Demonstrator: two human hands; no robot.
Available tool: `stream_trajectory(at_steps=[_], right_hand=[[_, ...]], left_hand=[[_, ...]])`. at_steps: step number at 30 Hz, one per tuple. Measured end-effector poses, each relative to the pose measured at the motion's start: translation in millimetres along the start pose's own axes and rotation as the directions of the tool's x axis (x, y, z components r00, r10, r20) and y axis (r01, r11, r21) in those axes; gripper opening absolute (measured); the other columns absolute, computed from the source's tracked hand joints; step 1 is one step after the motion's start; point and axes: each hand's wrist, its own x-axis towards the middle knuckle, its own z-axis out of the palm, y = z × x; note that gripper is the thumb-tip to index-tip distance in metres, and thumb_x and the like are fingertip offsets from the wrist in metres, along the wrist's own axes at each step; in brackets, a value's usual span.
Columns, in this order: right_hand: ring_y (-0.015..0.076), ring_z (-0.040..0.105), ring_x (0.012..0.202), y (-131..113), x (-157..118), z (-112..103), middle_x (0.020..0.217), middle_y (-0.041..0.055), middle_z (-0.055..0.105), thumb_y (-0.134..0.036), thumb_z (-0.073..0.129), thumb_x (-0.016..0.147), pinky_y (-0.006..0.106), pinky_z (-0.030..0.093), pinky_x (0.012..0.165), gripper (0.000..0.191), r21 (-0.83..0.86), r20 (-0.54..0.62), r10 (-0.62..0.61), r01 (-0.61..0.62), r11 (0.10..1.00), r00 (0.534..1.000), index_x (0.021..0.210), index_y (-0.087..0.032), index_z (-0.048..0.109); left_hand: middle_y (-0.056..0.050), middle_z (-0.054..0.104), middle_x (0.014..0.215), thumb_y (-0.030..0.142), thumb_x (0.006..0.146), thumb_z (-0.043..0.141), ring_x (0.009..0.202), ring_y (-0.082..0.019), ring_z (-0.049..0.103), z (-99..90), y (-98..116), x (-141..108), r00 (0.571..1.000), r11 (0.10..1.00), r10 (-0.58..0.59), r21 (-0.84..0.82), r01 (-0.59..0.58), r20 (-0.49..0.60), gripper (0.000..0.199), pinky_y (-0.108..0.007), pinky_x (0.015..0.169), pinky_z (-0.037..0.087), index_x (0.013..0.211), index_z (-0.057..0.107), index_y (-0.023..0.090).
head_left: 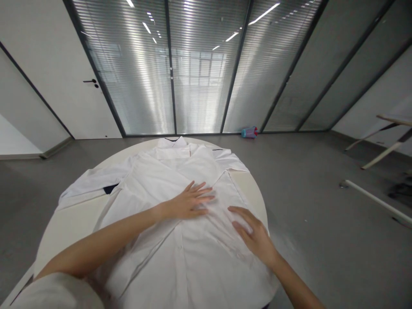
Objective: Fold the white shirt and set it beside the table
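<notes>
A white button-up shirt [199,257] lies spread over a round white table [59,229], its collar at the far edge and its hem toward me. One sleeve stretches out to the left, with a small dark patch beside it; the other sleeve is at the right, near the table's edge. My left hand [189,201] rests on the middle of the shirt, fingers spread. To its right, my right hand [251,231] is over the shirt's right side, fingers apart and slightly bent. Neither hand holds anything.
A blue and pink basket-like object [249,132] is on the floor by the glass wall. Table legs [383,155] and a white bar [376,198] stand at the right. A white door [71,68] is at the left.
</notes>
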Motion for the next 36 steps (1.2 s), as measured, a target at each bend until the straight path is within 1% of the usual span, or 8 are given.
stream_trajectory(at_steps=[3,6,13,20,23,27,32,36], right_hand=[[0.0217,0.069,0.084,8,-13,-24,0.089,0.0076,0.072,-0.048,0.049,0.097,0.034,0.058,0.079,0.031,0.032,-0.173,0.166,-0.163,0.986,0.971,0.097,-0.022,0.067],[0.019,0.063,0.061,18,-44,-47,0.066,0.003,0.065,-0.06,0.051,0.092,0.029,0.054,0.058,0.042,-0.016,-0.161,0.346,-0.353,0.936,0.924,0.073,-0.023,0.061],[0.0202,0.068,0.069,17,-116,-53,0.076,0.0036,0.07,-0.062,0.058,0.086,0.028,0.055,0.061,0.042,0.23,0.267,0.498,-0.557,0.798,0.825,0.082,-0.021,0.066],[0.0164,0.056,0.048,5,-129,-54,0.053,-0.0045,0.054,-0.066,0.07,0.072,0.024,0.04,0.04,0.052,0.398,0.206,0.668,-0.685,0.611,0.715,0.095,-0.021,0.059],[0.0156,0.054,0.049,4,-131,-54,0.054,-0.0028,0.054,-0.065,0.067,0.075,0.024,0.039,0.042,0.046,0.346,0.167,0.66,-0.67,0.657,0.733,0.089,-0.021,0.061],[0.0159,0.054,0.057,3,-120,-59,0.06,-0.0003,0.054,-0.059,0.059,0.081,0.027,0.044,0.053,0.039,0.202,0.132,0.555,-0.57,0.796,0.821,0.07,-0.022,0.057],[0.0137,0.044,0.054,-34,-87,-72,0.057,-0.0029,0.046,-0.047,0.055,0.085,0.026,0.039,0.052,0.03,0.032,0.056,0.39,-0.392,0.919,0.919,0.067,-0.024,0.05],[0.0132,0.05,0.061,-74,-59,-89,0.067,-0.0013,0.055,-0.036,0.057,0.09,0.024,0.043,0.059,0.02,0.073,0.256,0.189,-0.214,0.974,0.948,0.075,-0.023,0.055]], left_hand=[[-0.002,0.035,0.159,0.059,0.097,0.045,0.152,-0.024,0.021,9.6,11,-13,0.999,1.0,0.005,-0.01,-0.005,0.051,0.06,-0.047,0.125,0.004,0.152,0.038,0.038],[-0.001,0.036,0.159,0.059,0.097,0.045,0.151,-0.023,0.022,14.3,10,-15,0.999,1.0,-0.012,0.004,0.012,0.045,0.058,-0.045,0.125,0.004,0.151,0.04,0.038],[-0.002,0.039,0.157,0.054,0.096,0.049,0.15,-0.025,0.027,14.7,10,-12,1.0,1.0,-0.001,0.014,0.0,0.012,0.055,-0.046,0.124,0.01,0.148,0.046,0.035],[-0.007,0.047,0.152,0.046,0.098,0.052,0.143,-0.027,0.039,10.7,21,-12,0.999,0.998,0.004,0.063,-0.001,-0.052,0.045,-0.049,0.12,0.022,0.139,0.057,0.027],[-0.008,0.056,0.143,0.04,0.099,0.051,0.135,-0.025,0.047,11.9,37,-8,0.992,0.996,0.03,0.084,-0.019,-0.126,0.036,-0.046,0.117,0.029,0.13,0.063,0.025],[-0.006,0.06,0.137,0.025,0.099,0.05,0.127,-0.021,0.053,13.7,70,5,0.98,0.985,0.154,0.095,-0.143,-0.125,0.028,-0.038,0.11,0.038,0.122,0.067,0.024],[-0.009,0.052,0.147,0.017,0.099,0.046,0.126,-0.02,0.055,8.9,115,30,0.963,0.963,0.258,0.096,-0.25,-0.083,0.046,-0.034,0.103,0.044,0.145,0.045,0.021],[-0.011,0.056,0.143,0.017,0.097,0.05,0.122,-0.019,0.059,4.8,132,41,0.953,0.954,0.292,0.094,-0.285,-0.077,0.041,-0.029,0.097,0.049,0.138,0.049,0.014]])
